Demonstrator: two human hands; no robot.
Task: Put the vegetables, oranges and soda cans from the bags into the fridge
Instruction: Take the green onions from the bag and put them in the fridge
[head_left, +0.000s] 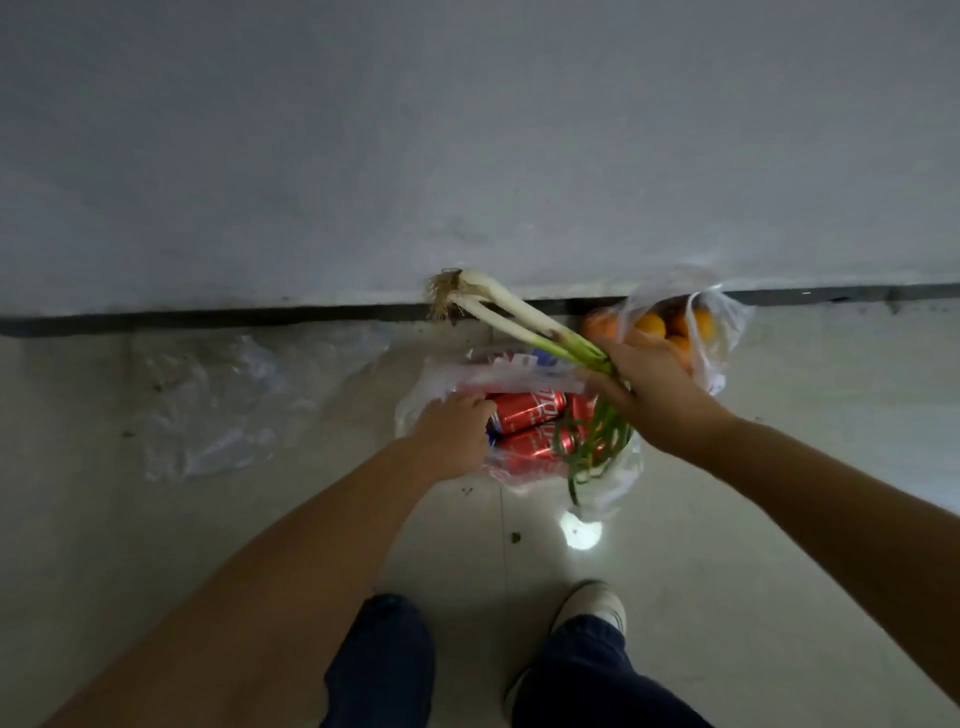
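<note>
Above a bag (613, 483) on the floor, the right hand (641, 387) is closed around light, floppy spring onions (519, 317) mid-stalk. The left hand (452, 431) reaches into the bag, fingers on a hard, slippery soda can (527, 410); its grasp is hidden. Oranges (670, 327) sit bagged behind.

Dim overall, with a grey-blue cast and soft, muddy detail. Brightest at a small round glare spot on the glossy floor (581, 531), just below the bag of cans (524, 415). Darkened toward the lower corners, both forearms falling into shadow. Slightly smeared around the right hand (644, 384) and the scallions (509, 312). Bowed at the edges, the dark baseboard (208, 318) curving.
</note>
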